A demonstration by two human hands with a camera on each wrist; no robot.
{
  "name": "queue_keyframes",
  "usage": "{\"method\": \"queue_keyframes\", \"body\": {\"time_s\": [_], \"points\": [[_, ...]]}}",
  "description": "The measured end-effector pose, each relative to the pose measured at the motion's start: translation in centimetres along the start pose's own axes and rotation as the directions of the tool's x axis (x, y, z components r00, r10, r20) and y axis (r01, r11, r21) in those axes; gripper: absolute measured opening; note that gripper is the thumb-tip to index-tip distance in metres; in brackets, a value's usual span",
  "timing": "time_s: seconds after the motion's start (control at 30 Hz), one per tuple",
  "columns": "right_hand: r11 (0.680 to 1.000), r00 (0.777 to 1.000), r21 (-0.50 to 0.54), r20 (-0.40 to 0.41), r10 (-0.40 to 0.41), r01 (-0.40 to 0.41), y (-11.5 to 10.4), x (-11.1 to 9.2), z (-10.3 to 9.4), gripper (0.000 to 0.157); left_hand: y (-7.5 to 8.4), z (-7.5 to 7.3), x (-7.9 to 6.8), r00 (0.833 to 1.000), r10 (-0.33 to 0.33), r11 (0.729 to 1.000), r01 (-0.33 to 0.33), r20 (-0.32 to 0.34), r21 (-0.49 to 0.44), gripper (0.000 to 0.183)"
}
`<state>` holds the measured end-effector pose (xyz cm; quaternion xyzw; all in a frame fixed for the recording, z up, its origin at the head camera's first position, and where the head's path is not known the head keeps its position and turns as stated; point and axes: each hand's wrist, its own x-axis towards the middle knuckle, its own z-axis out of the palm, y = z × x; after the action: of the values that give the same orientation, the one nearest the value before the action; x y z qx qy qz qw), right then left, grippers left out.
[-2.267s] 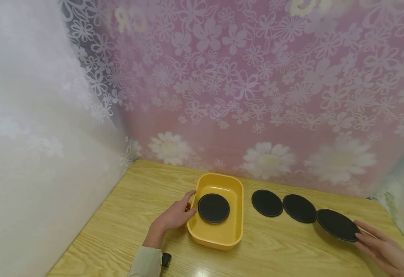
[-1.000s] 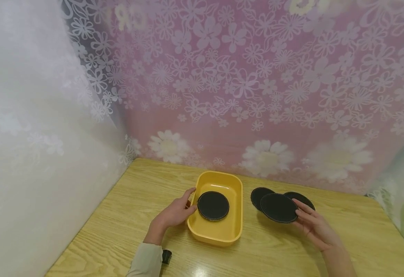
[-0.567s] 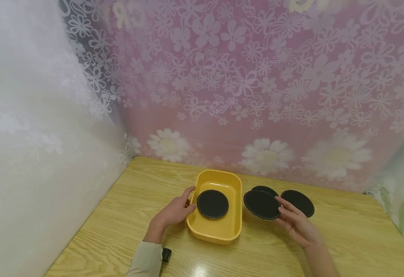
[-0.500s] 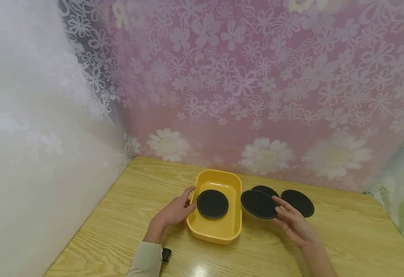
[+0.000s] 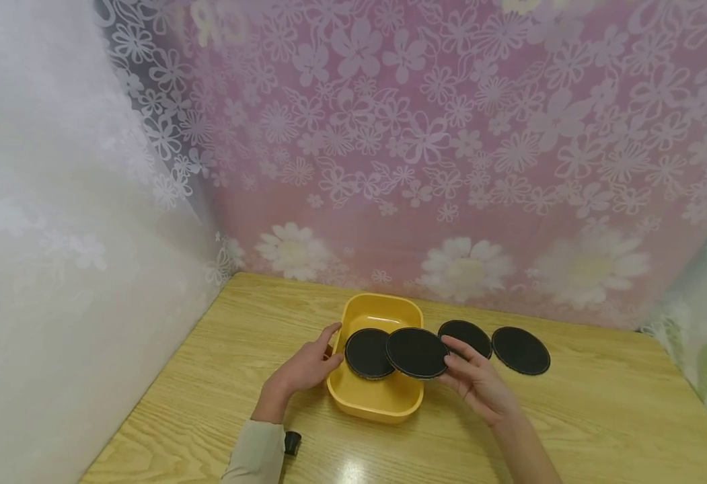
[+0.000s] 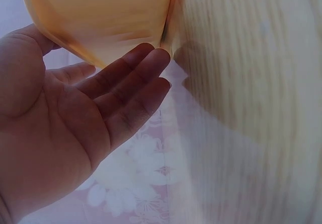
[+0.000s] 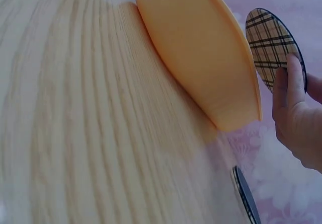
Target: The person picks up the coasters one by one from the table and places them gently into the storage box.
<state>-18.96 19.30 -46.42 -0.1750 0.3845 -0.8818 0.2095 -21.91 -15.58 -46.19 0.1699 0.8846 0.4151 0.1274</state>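
On my remote feed, the principal change is the position of the held coaster (image 5: 416, 353): about two seconds ago it sat at the far right of the row; it is now suspended over the right side of the yellow tray (image 5: 374, 406), in front of part of the coaster already lying there, the inner coaster (image 5: 366, 354). I judge the carry across to be complete and the setting-down not yet done. The right grip (image 5: 479, 388), the person's own right hand, pinches the held coaster at its right edge, fingers beneath; the right wrist view shows a plaid underside, the head view a black top face. The left grip (image 5: 303, 366) has its fingers loosely extended, thumb and forefinger at the tray's left rim; I cannot tell how firmly they bear on it. The tray has kept its place on the desk. Two coasters remain outside it: the near coaster (image 5: 465, 333), partly covered by the right grip, and the far coaster (image 5: 521, 350), their edges meeting or nearly so. Surface: the desk (image 5: 208, 390) has pale, streaked wood grain and reflects a light near its front. Room: a pink flowered sheet (image 5: 389, 128) hangs behind, a whitish sheet (image 5: 68, 202) at the left.
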Motion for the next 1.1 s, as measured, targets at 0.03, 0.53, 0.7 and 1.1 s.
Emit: {"method": "queue_keyframes", "body": {"time_s": [0.03, 0.53, 0.7, 1.1], "points": [[0.999, 1.0, -0.036, -0.028, -0.002, 0.001, 0.2, 0.2, 0.3, 0.045, 0.0, 0.0, 0.0, 1.0, 0.001, 1.0, -0.001, 0.0, -0.003, 0.064], [0.931, 0.78, -0.349, -0.611, -0.14, -0.106, 4.4, 3.5, 7.6, 0.039, 0.1, -0.1, 0.0, 1.0, 0.013, 1.0, -0.013, -0.002, 0.009, 0.064], [0.907, 0.769, -0.407, -0.611, -0.187, -0.103, 5.5, 4.0, 8.9, 0.043, 0.1, -0.2, 0.2, 1.0, 0.013, 1.0, -0.013, -0.005, 0.018, 0.064], [0.827, 0.82, -0.532, -0.547, -0.169, -0.184, 6.8, 4.6, 10.1, 0.056, 0.0, -0.1, 0.2, 1.0, 0.01, 1.0, -0.01, 0.0, 0.019, 0.064]]}}
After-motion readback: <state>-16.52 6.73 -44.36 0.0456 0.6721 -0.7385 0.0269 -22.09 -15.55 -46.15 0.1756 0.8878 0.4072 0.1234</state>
